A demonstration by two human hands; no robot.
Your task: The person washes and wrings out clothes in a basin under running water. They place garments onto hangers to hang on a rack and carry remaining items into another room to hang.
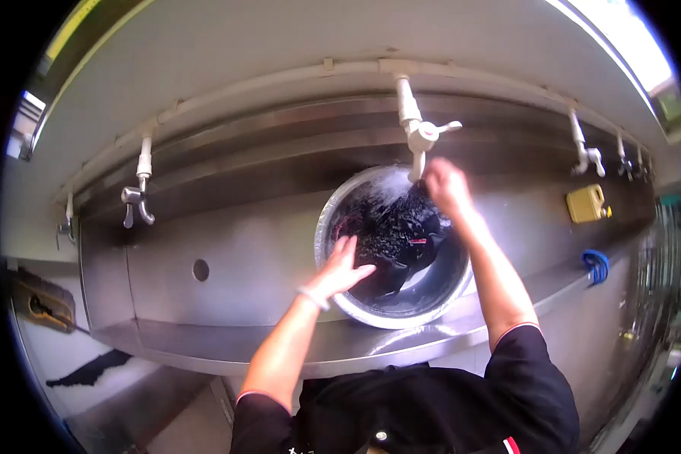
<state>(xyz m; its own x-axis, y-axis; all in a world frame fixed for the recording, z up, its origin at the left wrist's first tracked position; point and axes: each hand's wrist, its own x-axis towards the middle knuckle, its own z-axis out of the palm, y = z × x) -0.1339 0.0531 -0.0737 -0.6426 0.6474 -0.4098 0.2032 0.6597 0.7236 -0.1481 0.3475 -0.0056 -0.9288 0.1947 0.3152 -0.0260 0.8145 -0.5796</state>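
Note:
A round metal basin point(401, 322) stands in the long steel sink, holding water and dark cloth point(392, 278) with a small red and white mark. From the white tap point(424, 138) above it, water point(392, 186) pours and splashes over the cloth. My left hand point(343, 269) is open over the basin's left side, fingers spread, at the cloth's edge; whether it touches the cloth I cannot tell. Just right of the tap's spout is my right hand point(448, 186), smeared by motion, so its fingers do not show clearly.
The steel sink point(242, 250) has a round drain hole point(200, 270) to the left. Another tap point(138, 198) hangs at left, and several more line the right. A yellow jug point(587, 204) and a blue coiled item point(595, 267) are at right. A brush point(47, 299) hangs at far left.

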